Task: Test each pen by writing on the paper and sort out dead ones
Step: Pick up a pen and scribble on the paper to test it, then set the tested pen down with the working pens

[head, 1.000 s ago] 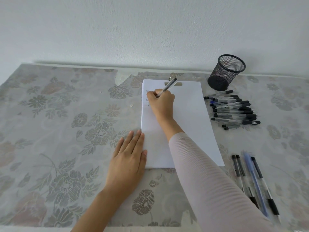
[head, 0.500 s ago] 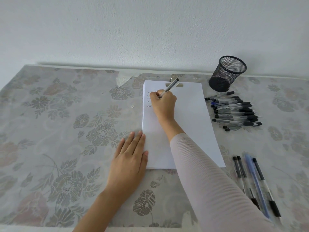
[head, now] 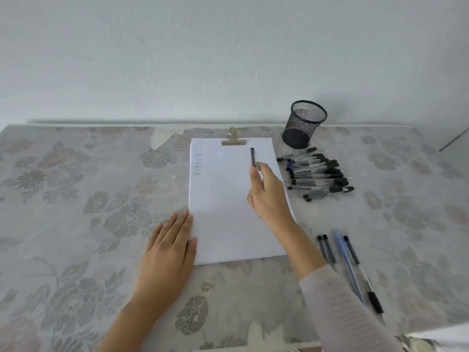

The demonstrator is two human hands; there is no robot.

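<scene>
My right grip (head: 269, 196) is curled round a dark pen (head: 253, 156), holding it nearly upright above the right half of the paper (head: 223, 199), which carries small written words near its top left. My left grip (head: 170, 250) lies flat, fingers straight, on the surface (head: 76, 199), thumb touching the paper's left edge. A pile of pens (head: 317, 174) lies right of the paper, with 4 more pens (head: 347, 262) nearer me.
</scene>
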